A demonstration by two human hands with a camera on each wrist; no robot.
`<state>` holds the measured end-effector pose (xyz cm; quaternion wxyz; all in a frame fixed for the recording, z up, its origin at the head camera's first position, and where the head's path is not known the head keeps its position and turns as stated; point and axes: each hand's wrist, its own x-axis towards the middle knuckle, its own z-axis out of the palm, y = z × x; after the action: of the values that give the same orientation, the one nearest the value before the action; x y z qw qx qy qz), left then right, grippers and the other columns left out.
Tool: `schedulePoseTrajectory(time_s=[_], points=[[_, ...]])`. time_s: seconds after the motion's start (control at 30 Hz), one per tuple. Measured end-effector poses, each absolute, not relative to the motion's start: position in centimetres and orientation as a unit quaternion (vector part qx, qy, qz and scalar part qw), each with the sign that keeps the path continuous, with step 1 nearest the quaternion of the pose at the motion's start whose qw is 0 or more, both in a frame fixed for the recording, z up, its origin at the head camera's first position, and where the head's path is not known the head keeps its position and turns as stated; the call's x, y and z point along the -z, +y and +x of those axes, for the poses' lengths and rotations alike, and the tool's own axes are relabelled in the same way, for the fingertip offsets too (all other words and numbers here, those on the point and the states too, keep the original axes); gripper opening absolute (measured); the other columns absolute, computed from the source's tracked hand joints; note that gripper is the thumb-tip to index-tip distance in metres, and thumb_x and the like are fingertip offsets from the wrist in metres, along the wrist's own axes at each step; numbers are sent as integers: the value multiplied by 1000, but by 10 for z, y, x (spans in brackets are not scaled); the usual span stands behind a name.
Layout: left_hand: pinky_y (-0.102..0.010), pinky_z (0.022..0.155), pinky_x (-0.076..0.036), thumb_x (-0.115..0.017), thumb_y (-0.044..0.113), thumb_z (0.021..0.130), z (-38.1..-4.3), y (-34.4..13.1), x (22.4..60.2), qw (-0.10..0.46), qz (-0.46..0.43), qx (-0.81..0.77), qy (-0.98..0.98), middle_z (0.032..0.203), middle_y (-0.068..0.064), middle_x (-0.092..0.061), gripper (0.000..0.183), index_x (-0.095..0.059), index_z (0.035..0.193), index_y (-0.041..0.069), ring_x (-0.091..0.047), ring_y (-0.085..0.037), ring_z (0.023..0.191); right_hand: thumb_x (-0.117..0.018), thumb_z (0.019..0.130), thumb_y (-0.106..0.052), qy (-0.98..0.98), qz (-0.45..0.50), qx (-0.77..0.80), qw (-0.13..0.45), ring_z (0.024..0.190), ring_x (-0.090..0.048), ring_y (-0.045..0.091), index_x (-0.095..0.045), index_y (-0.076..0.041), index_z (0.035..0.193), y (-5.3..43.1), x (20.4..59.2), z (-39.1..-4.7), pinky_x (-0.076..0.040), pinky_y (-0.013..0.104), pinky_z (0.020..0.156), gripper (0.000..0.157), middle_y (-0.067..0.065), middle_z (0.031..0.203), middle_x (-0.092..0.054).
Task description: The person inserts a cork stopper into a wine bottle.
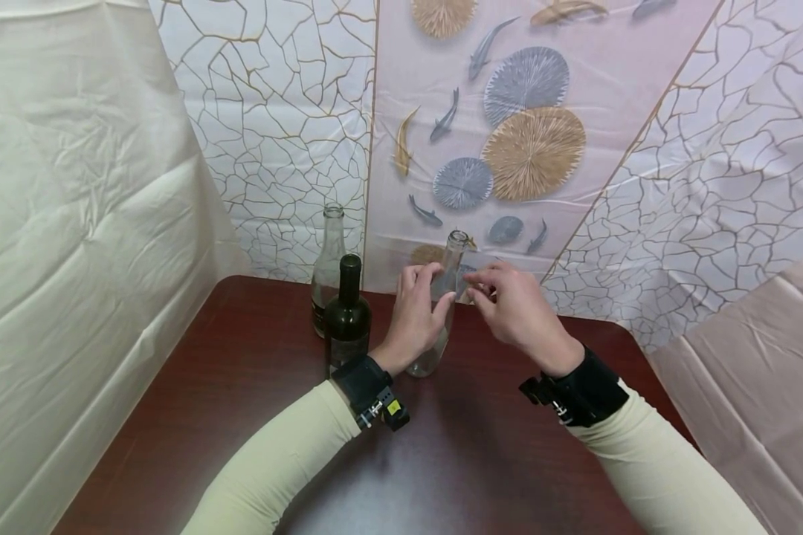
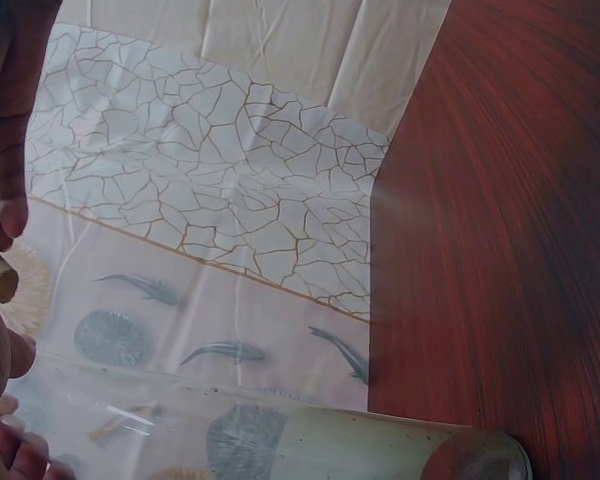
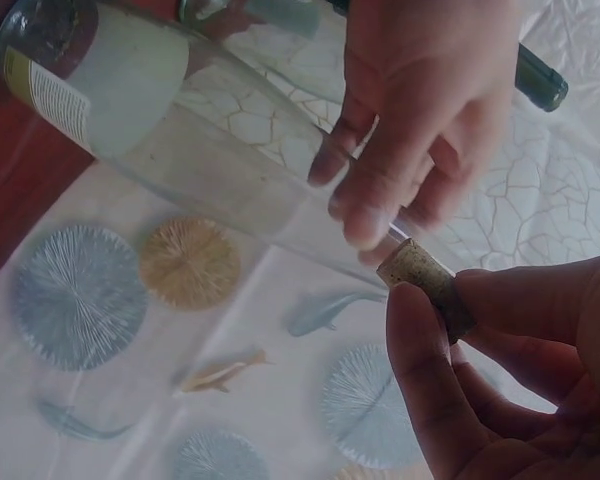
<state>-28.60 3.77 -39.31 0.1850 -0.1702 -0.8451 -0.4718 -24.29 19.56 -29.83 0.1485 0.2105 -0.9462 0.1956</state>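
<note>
Right wrist view shows a cork (image 3: 425, 285) pinched between the thumb and fingers of the right hand (image 3: 510, 380), just beside the neck of a clear glass bottle (image 3: 190, 140). Seen from the head, that bottle (image 1: 442, 312) stands tilted on the dark red worktop (image 1: 241, 416), with the left hand (image 1: 415, 316) closing its grip around the body. Just left stand a dark green bottle (image 1: 346, 316) and, behind it, another clear bottle (image 1: 329, 260).

On the table (image 1: 241, 416), the tilted bottle (image 1: 442, 312) is the landmark: one bottle (image 1: 346, 316) stands just left of it, another bottle (image 1: 328, 260) behind that, near the backdrop (image 1: 508, 134).
</note>
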Motion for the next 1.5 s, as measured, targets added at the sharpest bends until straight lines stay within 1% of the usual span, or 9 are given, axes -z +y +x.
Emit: schedulePoseTrajectory(time_s=[0.3,0.57,0.77,0.87,1.03,1.1,1.3,1.37,1.5], points=[[-44,100,-49,-66,25,104,-287,37,392,189,-170,469,-846,139,-15,-45,47,-50,145,9,-48,-28,126,-68,99,-7,-946,218,-177,160,82,-65,26,-75,1,123,194,285,-249,-53,38,71,26,16,103,-69],[-43,97,-49,-66,25,104,-285,36,394,189,-173,469,-845,140,-15,-44,48,-49,145,10,-48,-28,124,-69,97,-3,-939,231,-164,196,82,-66,29,-76,1,121,195,270,-250,-51,38,70,25,20,109,-72],[-43,98,-49,-66,25,104,-286,36,394,187,-176,470,-845,140,-15,-44,48,-48,146,10,-47,-28,125,-69,96,-1,-935,234,-153,220,83,-67,31,-77,2,118,195,254,-254,-52,41,72,23,20,104,-72],[-43,98,-50,-66,25,104,-286,35,394,186,-173,470,-845,141,-15,-44,48,-48,146,11,-47,-28,126,-69,97,-2,-935,237,-150,218,83,-68,30,-77,3,118,195,247,-256,-53,42,73,23,20,103,-72],[-44,97,-50,-67,24,103,-285,34,395,184,-169,474,-844,141,-15,-44,49,-48,146,11,-47,-28,126,-67,98,-3,-937,234,-153,209,80,-68,28,-76,2,119,193,237,-258,-52,39,70,24,18,100,-74],[-45,98,-50,-67,25,103,-285,34,395,183,-169,475,-844,142,-15,-43,49,-48,146,12,-47,-29,126,-67,98,-2,-937,233,-156,209,80,-68,28,-76,3,120,192,233,-259,-51,38,69,24,19,101,-74],[-44,97,-50,-68,24,103,-286,34,397,181,-169,471,-846,142,-15,-44,49,-48,146,13,-47,-28,126,-65,100,-2,-937,236,-145,213,82,-66,31,-75,3,121,189,223,-261,-52,41,70,24,21,104,-70],[-43,98,-50,-68,24,103,-286,34,398,182,-171,469,-847,142,-15,-44,49,-49,146,12,-47,-28,126,-64,101,-3,-938,236,-142,210,83,-66,30,-75,2,123,188,220,-260,-52,42,71,25,20,103,-70],[-43,98,-50,-68,25,103,-286,35,398,180,-173,466,-849,142,-15,-44,49,-48,146,12,-47,-28,127,-63,101,-4,-942,231,-137,203,86,-67,31,-74,1,125,186,214,-260,-54,45,74,27,21,106,-70]])
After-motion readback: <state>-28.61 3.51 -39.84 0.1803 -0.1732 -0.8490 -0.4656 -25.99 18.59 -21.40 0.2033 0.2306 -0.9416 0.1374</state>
